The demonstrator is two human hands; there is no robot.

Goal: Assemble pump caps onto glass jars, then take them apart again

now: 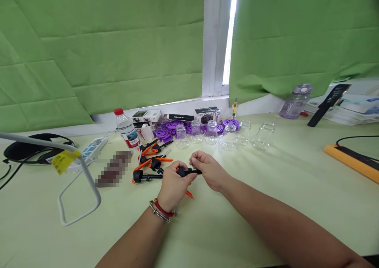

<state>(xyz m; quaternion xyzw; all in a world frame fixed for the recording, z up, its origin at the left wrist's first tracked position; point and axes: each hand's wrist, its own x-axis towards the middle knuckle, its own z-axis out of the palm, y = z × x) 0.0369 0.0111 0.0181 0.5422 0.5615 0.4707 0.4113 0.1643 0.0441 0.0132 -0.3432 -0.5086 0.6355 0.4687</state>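
Observation:
My left hand (174, 185) is closed around a black part with a knob-like end (182, 171). An orange strip (189, 194) sticks out below that hand and seems to belong to the same part. With thumb and fingers, my right hand (209, 169) pinches the part's thin right end. Just left of my hands lies a loose pile of similar black and orange parts (142, 176), some with thin metal rods. Beyond them, several clear glass jars (212, 132) with narrow necks and wide bases stand in a row.
Purple openwork plastic pieces (164, 134) and small boxes (207, 116) lie behind the jars. A red-capped water bottle (127, 130) stands at left, near a grey metal frame (89, 177) and power strip (94, 145). Rightward are a purple bottle (294, 104), black comb (328, 104) and orange bar (352, 161).

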